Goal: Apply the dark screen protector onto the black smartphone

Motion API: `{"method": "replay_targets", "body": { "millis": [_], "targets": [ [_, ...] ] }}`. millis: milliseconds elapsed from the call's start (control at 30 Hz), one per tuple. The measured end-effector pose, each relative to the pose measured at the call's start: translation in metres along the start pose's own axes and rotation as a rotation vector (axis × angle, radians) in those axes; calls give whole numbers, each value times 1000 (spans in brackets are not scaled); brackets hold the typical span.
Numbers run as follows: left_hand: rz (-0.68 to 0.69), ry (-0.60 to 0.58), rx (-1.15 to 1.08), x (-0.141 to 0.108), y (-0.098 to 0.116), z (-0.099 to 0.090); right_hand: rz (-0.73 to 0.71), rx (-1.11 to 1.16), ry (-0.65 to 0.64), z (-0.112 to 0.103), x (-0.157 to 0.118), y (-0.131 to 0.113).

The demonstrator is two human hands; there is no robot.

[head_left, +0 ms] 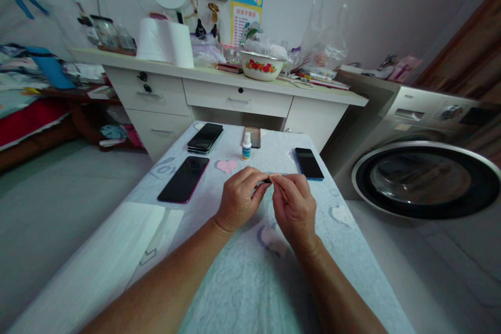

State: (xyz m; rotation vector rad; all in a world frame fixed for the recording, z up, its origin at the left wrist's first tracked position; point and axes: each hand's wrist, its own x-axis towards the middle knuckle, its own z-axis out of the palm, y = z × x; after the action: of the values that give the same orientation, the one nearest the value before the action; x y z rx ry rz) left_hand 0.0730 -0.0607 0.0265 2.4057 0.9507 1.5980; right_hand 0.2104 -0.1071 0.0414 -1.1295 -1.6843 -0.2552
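Over the middle of the table, my left hand [238,199] and my right hand [296,205] meet at the fingertips. Both pinch a small dark piece [267,180], mostly covered by the fingers, so its kind cannot be made out. Just beyond them stands a small white spray bottle [246,147] with a blue label, upright. Behind the bottle lies a phone case [255,136]. A phone with a blue edge [309,164] rests to the right of my hands. On the left are a large phone with a pink edge [183,179] and a stack of phones [205,138].
A patterned cloth [336,271] covers the table, with a pale sheet [105,250] along its left side. Past the far end is a white desk [156,96] bearing paper rolls [164,44] and a flowered bowl [261,67]. A washing machine [399,120] stands at the right.
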Motion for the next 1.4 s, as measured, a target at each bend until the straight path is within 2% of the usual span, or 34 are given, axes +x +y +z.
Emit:
{"method": "replay_targets", "body": {
  "millis": [400, 1400],
  "targets": [
    [3, 31, 26, 2, 1, -3, 45, -59, 65, -2, 0, 6],
    [8, 12, -3, 0, 1, 1, 28, 23, 12, -1, 0, 0]
  ]
}}
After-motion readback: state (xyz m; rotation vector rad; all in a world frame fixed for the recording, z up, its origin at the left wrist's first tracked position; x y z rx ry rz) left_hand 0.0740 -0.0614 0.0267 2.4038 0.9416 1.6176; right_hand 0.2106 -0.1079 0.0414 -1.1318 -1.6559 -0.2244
